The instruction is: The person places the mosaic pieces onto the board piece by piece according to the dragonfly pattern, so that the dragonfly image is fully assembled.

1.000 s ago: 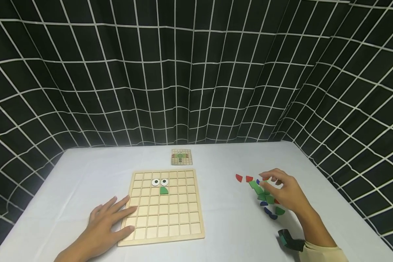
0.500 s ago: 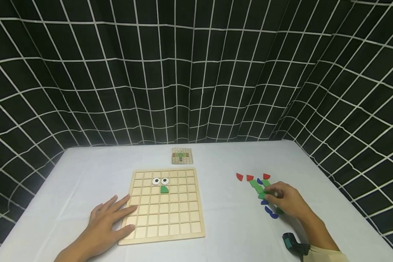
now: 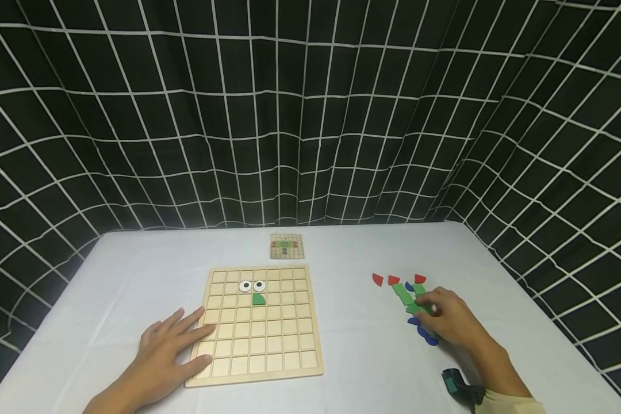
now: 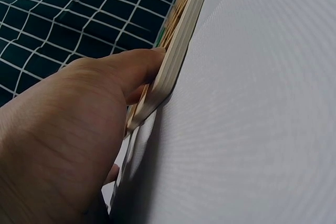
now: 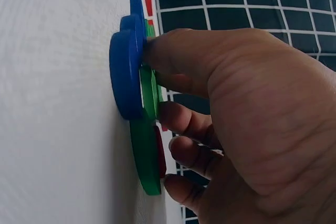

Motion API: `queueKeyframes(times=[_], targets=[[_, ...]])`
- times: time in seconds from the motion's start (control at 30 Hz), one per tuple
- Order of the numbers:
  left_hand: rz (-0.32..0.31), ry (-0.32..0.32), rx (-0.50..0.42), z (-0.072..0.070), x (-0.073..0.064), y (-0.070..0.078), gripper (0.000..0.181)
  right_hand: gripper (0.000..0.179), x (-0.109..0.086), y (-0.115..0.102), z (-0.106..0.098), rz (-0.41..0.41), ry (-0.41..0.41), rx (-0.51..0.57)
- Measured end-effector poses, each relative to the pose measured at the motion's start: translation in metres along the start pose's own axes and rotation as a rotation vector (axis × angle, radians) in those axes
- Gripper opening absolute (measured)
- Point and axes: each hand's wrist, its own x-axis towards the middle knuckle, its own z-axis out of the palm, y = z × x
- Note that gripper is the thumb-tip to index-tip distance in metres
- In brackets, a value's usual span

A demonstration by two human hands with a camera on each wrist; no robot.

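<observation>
My left hand (image 3: 160,359) rests with spread fingers on the left edge of a wooden grid board (image 3: 275,328); in the left wrist view the thumb (image 4: 139,66) lies on the board's rim. Two round eye pieces (image 3: 245,286) and a green quarter-circle piece (image 3: 259,299) sit in its upper cells. At the right, my right hand (image 3: 452,319) is down among loose coloured pieces. Its thumb and index finger pinch at a green piece (image 5: 149,85), mostly hidden by the fingers. Blue half-round pieces (image 5: 125,74) lie just beside the thumb.
A small pattern card (image 3: 287,246) lies behind the board. Red pieces (image 3: 377,279) and a flat green piece (image 3: 403,294) lie beyond the right hand. A dark device (image 3: 457,386) is strapped at the right wrist. A dark grid curtain (image 3: 290,126) surrounds the table.
My right hand has come down and toward me from above the far pieces, onto the green ones, uncovering a red piece. The left hand stays on the board.
</observation>
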Motion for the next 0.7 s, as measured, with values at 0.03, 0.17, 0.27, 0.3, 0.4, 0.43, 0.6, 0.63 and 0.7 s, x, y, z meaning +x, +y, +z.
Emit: queueKeyframes(times=[0.03, 0.17, 0.27, 0.3, 0.4, 0.43, 0.6, 0.63, 0.7], targets=[[0.001, 0.0, -0.001, 0.0, 0.0, 0.0, 0.05, 0.027, 0.0, -0.001, 0.0, -0.003, -0.002, -0.003], [0.02, 0.016, -0.002, -0.003, 0.001, 0.0, 0.05, 0.027, 0.002, -0.003, 0.0, 0.002, 0.004, -0.007], [0.024, 0.025, -0.007, -0.003, 0.001, 0.0, 0.05, 0.028, 0.004, -0.008, -0.004, 0.05, 0.008, 0.008], [0.02, 0.023, -0.009, -0.003, 0.002, 0.0, 0.05, 0.028, 0.005, -0.01, -0.006, 0.073, 0.018, 0.022], [0.014, 0.019, -0.019, -0.002, 0.002, 0.0, 0.05, 0.029, 0.005, -0.018, -0.014, 0.113, 0.075, 0.072], [0.011, 0.016, -0.02, -0.002, 0.003, 0.0, 0.05, 0.028, 0.005, -0.02, -0.016, 0.106, 0.102, 0.081], [0.01, 0.012, -0.014, -0.002, 0.001, -0.001, 0.05, 0.022, 0.001, -0.033, -0.022, 0.017, 0.189, 0.087], [0.012, 0.013, -0.013, -0.001, 0.0, -0.002, 0.05, 0.021, 0.0, -0.036, -0.023, 0.002, 0.198, 0.084], [0.016, 0.014, -0.016, -0.001, 0.0, -0.002, 0.05, 0.019, -0.002, -0.043, -0.026, -0.031, 0.217, 0.084]])
